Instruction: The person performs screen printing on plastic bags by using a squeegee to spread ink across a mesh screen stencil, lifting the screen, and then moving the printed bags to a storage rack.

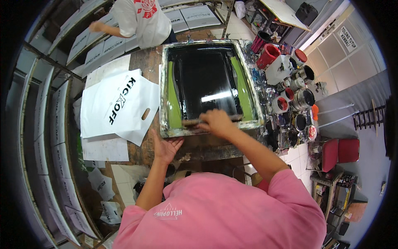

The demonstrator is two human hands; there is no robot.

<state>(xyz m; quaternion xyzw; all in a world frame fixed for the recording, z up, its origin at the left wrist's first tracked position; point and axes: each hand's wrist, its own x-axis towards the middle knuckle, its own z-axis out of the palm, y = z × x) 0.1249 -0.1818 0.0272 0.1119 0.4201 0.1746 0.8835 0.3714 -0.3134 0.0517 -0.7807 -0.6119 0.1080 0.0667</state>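
A screen printing frame (165,83) lies on the worktable, its green mesh coated with glossy black ink. My right hand (216,123) grips a squeegee (191,122) at the near end of the inked area; part of the blade is hidden under the hand. Beside the frame's near left corner is my left hand (166,148), palm partly up, fingers stretched and thumb apart, holding nothing. Whether its fingertips touch the frame's edge I cannot tell. To the left, printed white bags (120,103) with a die-cut handle hole lie in an overlapping pile.
Ink pots and tins (282,103) crowd the table's right side. Drying racks (68,166) with printed white bags stand at the left and back. A co-worker in a white shirt (143,25) stands beyond the table. A red chair (338,151) is at the right.
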